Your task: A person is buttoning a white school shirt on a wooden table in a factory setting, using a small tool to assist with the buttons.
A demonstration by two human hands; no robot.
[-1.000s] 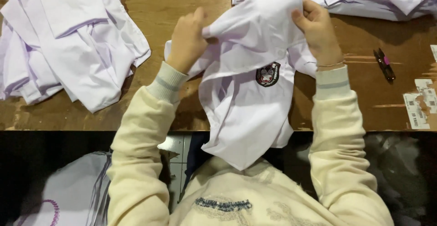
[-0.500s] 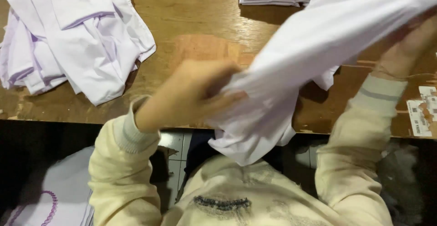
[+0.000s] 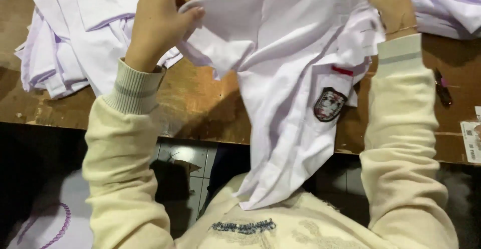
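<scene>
I hold a white shirt (image 3: pixel 290 78) with a dark round badge and a small red strip up over the wooden table (image 3: pixel 200 98). My left hand (image 3: pixel 160 21) pinches one upper edge of the shirt at the top left. At the top right, my right hand (image 3: pixel 388 1) grips the other upper edge, partly cut off by the frame. The shirt's lower part hangs down over the table's near edge toward my lap. Both arms wear cream sleeves with ribbed cuffs.
A heap of white shirts (image 3: pixel 80 33) lies on the table at the left. More white cloth (image 3: pixel 448 6) is piled at the top right. A dark pen (image 3: pixel 443 87) and a paper label (image 3: pixel 471 141) lie at the right. Below the table edge a tiled floor (image 3: pixel 188 166) shows.
The shirt lay on the table a second ago; I lifted it and swung it up. Now it hangs spread between both raised hands, badge facing me.
</scene>
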